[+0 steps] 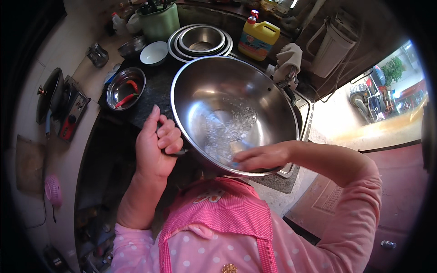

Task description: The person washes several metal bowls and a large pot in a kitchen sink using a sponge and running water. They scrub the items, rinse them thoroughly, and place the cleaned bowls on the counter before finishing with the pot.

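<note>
A large stainless steel wok (pixel 211 82) is in front of me, with rippling water in its bottom. My left hand (pixel 158 140) is closed around its dark handle, of which only short parts show beside the fingers. Inside the near right rim is my right hand (pixel 261 157), its fingers together and pointing left, touching or just above the wall. Something pale and bluish shows at its fingertips; whether it is a cloth or sponge I cannot tell. Left of the wok, a steel bowl (pixel 125 73) holds red chili peppers (pixel 127 100).
Nested steel basins (pixel 172 39) and a white bowl (pixel 154 53) stand behind. A yellow detergent jug (pixel 258 40) and a draped cloth (pixel 288 58) are at the back right, near a sink edge (pixel 310 112). A portable stove (pixel 72 111) is far left.
</note>
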The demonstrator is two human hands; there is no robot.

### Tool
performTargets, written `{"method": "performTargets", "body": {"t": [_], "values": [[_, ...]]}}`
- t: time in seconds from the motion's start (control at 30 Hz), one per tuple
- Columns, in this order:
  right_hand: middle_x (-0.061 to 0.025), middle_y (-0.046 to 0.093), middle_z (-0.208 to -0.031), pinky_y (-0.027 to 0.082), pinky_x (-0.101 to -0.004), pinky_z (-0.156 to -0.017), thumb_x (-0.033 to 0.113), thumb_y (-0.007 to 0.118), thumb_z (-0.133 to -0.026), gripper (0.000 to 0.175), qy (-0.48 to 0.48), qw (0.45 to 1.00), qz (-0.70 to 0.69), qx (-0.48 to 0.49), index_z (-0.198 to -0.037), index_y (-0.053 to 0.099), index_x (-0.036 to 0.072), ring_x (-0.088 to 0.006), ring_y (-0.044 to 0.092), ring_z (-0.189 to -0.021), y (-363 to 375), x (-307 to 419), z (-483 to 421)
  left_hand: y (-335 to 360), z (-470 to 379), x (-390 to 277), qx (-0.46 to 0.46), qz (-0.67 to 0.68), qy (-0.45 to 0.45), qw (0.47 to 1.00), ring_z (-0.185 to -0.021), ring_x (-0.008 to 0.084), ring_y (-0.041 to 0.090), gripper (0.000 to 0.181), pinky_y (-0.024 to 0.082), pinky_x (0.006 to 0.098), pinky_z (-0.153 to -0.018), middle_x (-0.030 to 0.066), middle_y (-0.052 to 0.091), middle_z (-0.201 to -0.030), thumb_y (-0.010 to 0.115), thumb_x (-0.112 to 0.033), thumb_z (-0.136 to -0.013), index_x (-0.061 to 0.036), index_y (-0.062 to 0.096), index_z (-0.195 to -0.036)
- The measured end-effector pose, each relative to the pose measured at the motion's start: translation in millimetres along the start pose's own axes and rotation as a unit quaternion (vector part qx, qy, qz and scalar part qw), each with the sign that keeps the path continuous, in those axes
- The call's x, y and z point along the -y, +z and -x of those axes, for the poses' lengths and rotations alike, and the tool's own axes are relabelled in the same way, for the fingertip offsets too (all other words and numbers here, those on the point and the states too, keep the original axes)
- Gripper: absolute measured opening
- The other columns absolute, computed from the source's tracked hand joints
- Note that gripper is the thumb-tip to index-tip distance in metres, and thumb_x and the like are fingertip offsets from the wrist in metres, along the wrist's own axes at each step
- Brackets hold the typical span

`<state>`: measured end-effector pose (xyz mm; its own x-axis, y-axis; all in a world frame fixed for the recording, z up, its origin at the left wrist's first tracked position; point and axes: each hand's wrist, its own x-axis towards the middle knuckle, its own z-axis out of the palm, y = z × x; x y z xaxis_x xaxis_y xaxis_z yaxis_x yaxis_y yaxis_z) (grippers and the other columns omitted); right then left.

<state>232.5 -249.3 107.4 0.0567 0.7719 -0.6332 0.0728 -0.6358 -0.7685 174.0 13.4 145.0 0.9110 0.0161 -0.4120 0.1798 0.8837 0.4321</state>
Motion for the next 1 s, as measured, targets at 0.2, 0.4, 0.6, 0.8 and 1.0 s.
{"method": "performTargets", "body": {"t": [0.2, 0.4, 0.6, 0.8, 1.0], "values": [[-0.0183, 0.053, -0.107, 0.046, -0.0391, -0.084, 0.018, 0.066, -0.066, 0.047, 0.188, 0.858, 0.399, -0.263, -0.107, 0.048, 0.003, -0.0321, 0.054, -0.101, -35.7, -77.3, 57.5, 55.7, -8.0, 4.9, 0.098, -0.035, -0.023, 0.994, -0.039, 0.0045, 0.029, 0.023, 0.022, 0.0185, -0.035, -0.0048, 0.032, -0.053, 0.050, -0.027, -0.091, -0.0112, 0.048, -0.075], [-0.0042, 0.060, -0.071, 0.049, -0.0331, -0.061, 0.036, 0.067, -0.073, 0.035, 0.122, 0.867, -0.024, -0.483, -0.085, 0.062, 0.004, -0.0207, 0.061, -0.074, -77.5, -168.1, 52.0, 111.6, -15.8, 29.9, 0.091, -0.123, 0.026, 0.988, -0.038, 0.0031, 0.029, 0.020, 0.021, 0.0170, -0.033, -0.0045, 0.036, -0.054, 0.050, -0.022, -0.091, -0.0074, 0.049, -0.077], [-0.0041, 0.059, -0.079, 0.051, -0.0438, -0.072, 0.054, 0.052, -0.081, 0.044, -0.215, 0.595, -0.638, -0.439, -0.091, 0.058, 0.011, -0.0219, 0.060, -0.079, -43.3, -201.0, 25.5, 129.4, -16.5, 25.0, 0.084, -0.191, 0.071, 0.975, -0.040, 0.0031, 0.030, 0.021, 0.022, 0.0176, -0.034, -0.0044, 0.037, -0.056, 0.054, -0.023, -0.089, -0.0093, 0.047, -0.074], [-0.0085, 0.056, -0.083, 0.055, -0.0418, -0.065, 0.013, 0.062, -0.080, 0.024, -0.281, 0.485, -0.725, -0.401, -0.101, 0.052, 0.010, -0.0225, 0.058, -0.075, -34.4, -243.2, -28.5, 127.8, -17.2, 6.2, 0.080, -0.216, 0.095, 0.969, -0.040, 0.0024, 0.031, 0.019, 0.022, 0.0168, -0.034, -0.0049, 0.036, -0.056, 0.055, -0.020, -0.088, -0.0100, 0.046, -0.073], [0.0005, 0.049, -0.061, 0.034, -0.0240, -0.037, 0.017, 0.061, -0.081, 0.020, -0.198, 0.613, -0.590, -0.486, -0.098, 0.053, 0.011, -0.0119, 0.049, -0.053, -54.1, -232.8, -22.6, 134.3, -12.8, -3.2, 0.087, -0.215, 0.073, 0.970, -0.040, 0.0015, 0.031, 0.017, 0.024, 0.0164, -0.033, -0.0054, 0.037, -0.057, 0.052, -0.016, -0.089, -0.0092, 0.046, -0.074]]}}
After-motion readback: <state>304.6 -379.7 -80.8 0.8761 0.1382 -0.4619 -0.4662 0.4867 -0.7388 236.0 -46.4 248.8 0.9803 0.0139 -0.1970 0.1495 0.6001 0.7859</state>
